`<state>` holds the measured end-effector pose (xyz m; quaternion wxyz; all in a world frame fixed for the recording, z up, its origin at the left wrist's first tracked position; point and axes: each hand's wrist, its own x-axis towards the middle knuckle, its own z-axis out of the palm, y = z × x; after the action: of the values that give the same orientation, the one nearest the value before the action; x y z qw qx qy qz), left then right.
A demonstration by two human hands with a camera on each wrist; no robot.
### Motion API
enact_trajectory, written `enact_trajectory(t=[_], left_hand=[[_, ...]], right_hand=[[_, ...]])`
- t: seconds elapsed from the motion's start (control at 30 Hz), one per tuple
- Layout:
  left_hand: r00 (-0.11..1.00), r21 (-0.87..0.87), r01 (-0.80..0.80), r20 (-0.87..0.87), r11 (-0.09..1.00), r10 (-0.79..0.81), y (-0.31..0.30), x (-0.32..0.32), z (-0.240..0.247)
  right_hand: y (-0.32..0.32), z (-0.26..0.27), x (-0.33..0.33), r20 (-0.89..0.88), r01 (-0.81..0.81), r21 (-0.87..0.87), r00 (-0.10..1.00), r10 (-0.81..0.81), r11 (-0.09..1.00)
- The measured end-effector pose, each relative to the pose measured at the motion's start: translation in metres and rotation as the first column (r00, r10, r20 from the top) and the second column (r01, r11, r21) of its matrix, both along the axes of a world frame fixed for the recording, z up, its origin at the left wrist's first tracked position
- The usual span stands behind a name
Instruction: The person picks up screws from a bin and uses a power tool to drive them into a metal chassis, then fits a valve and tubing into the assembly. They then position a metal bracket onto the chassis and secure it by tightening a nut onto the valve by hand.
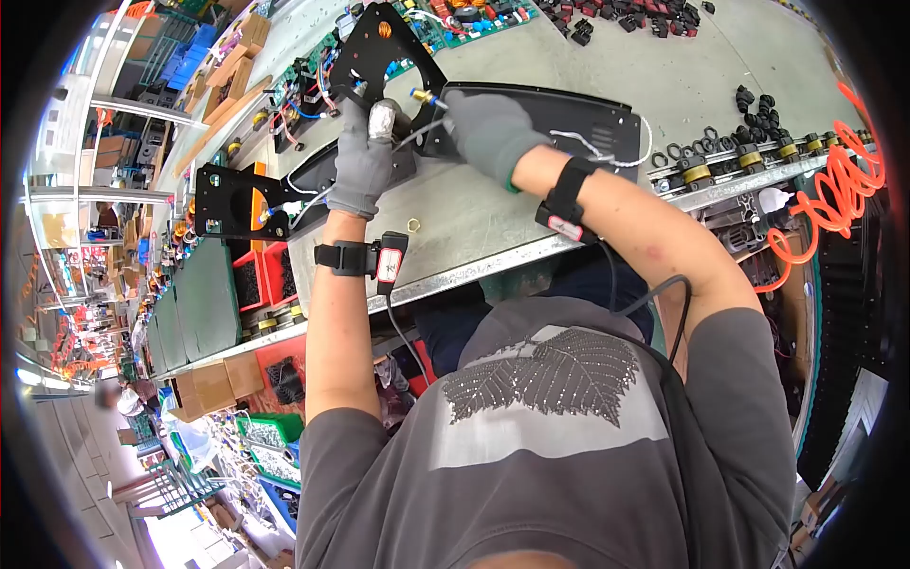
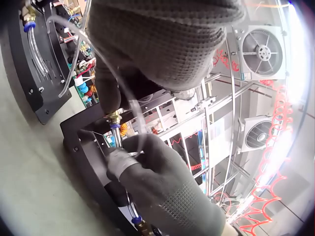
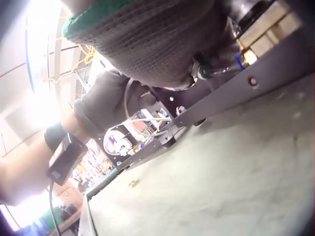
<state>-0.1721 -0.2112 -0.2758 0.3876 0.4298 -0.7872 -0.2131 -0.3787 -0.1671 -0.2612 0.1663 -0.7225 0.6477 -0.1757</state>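
Both hands wear grey knit gloves. My right hand [image 1: 493,137] pinches a clear tube [image 2: 116,136] just below a brass-and-blue fitting [image 2: 114,118]. Next to it, my left hand [image 1: 363,166] grips a clear tube [image 1: 417,135] that runs across toward the right hand. Silver wrapping [image 1: 381,121] shows at the left hand's fingers. Under the hands lie black metal panels [image 1: 569,119], one with a large cut-out. Another brass-and-blue fitting [image 2: 138,222] with tube sits on the panel nearest the right hand. The left fingertips are partly hidden.
Green circuit boards [image 1: 464,28] and loose wiring lie beyond the panels. Small black parts [image 1: 654,14] are heaped at the back, with rings [image 1: 697,144] along the right edge. A small brass ring [image 1: 413,226] lies near the front. A coiled orange hose [image 1: 834,204] hangs at right.
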Motion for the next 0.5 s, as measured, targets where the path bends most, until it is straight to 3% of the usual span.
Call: enact_trajectory(t=[0.03,0.07,0.13,0.27,0.3,0.33,0.4,0.43,0.5], left_hand=[[1.0,0.003,-0.01,0.0,1.0,0.01,-0.001,0.0,-0.003],[0.998,-0.137,-0.019,0.051,0.99,0.026,-0.01,0.004,-0.017],[0.986,-0.251,-0.093,0.112,0.964,0.124,-0.006,-0.002,-0.01],[0.98,-0.078,-0.136,0.133,0.988,0.146,-0.001,-0.001,0.006],[0.997,0.041,-0.083,0.007,0.996,0.083,0.004,-0.002,0.009],[0.991,0.153,-0.013,-0.129,0.988,0.034,0.011,-0.007,0.014],[0.99,0.243,-0.08,-0.097,0.967,0.107,0.023,-0.022,0.031],[0.982,0.315,-0.149,-0.064,0.937,0.177,0.025,-0.03,0.038],[0.983,0.257,-0.091,-0.13,0.962,0.127,0.015,-0.025,0.022]], right_hand=[[0.003,0.007,-0.009,0.003,-0.015,-0.048,1.0,0.016,0.999],[-0.003,0.009,-0.013,-0.037,-0.019,-0.009,0.999,0.019,1.0],[-0.015,0.018,-0.021,-0.084,-0.03,0.07,0.996,0.036,0.997],[-0.032,0.031,-0.044,-0.013,-0.099,0.102,0.995,0.101,0.99],[-0.054,0.013,-0.074,-0.124,-0.685,-0.055,0.726,0.676,0.726],[-0.043,0.018,-0.073,-0.019,-0.575,0.033,0.817,0.576,0.817],[-0.025,0.021,-0.07,0.073,-0.446,0.142,0.895,0.44,0.884],[-0.025,0.018,-0.069,0.093,-0.37,0.063,0.927,0.364,0.927],[-0.026,0.016,-0.051,0.144,-0.111,0.004,0.984,0.109,0.994]])
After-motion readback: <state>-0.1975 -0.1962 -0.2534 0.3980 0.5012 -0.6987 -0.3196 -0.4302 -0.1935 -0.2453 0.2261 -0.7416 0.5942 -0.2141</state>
